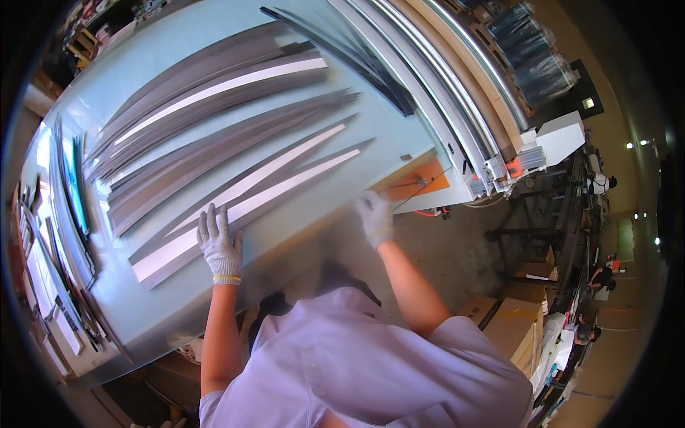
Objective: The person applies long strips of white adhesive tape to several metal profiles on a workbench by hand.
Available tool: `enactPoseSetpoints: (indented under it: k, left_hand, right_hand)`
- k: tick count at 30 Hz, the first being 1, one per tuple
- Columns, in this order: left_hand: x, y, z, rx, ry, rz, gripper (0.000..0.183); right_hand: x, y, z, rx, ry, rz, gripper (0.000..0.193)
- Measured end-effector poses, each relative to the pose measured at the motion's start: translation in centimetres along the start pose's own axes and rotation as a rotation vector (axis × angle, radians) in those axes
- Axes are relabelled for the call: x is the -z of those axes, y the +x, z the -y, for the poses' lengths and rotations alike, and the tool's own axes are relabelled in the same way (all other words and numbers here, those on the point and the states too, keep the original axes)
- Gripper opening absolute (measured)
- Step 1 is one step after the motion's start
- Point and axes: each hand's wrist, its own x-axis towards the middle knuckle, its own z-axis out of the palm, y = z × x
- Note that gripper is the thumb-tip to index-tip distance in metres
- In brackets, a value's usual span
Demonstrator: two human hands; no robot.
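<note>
My left hand, in a pale knit glove with a yellow cuff line, lies over the lower end of the nearest strip. Its fingers are stretched out and apart. That strip is long, flat and tapered, with a pinkish-white face and dark grey edges. A similar light strip lies just beyond it. My right hand, gloved the same way, is at the table's near edge, right of the strips' pointed ends. Its fingers are curled in and slightly blurred; what they hold, if anything, does not show.
Several bundles of grey tapered strips cover the pale table. More strips pile up at its left end. A machine with metal rollers borders the right side, near an orange panel. Cardboard boxes stand at lower right.
</note>
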Motion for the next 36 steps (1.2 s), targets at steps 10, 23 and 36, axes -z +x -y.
enactPoseSetpoints:
  k: [10,23,36]
  left_hand:
    - [-5.4,-1.9,-6.9,0.163,0.303,0.241,0.067]
    - [-4.6,-6.5,-10.4,0.239,0.284,0.218,0.069]
    - [-4.6,-6.6,-10.7,0.238,0.27,0.121,0.073]
  right_hand:
    - [9.2,16.1,-12.3,0.347,-0.51,-0.157,0.037]
    - [12.4,10.8,-16.4,0.891,-0.476,0.23,0.043]
    - [10.4,12.6,-9.7,0.283,0.099,0.136,0.015]
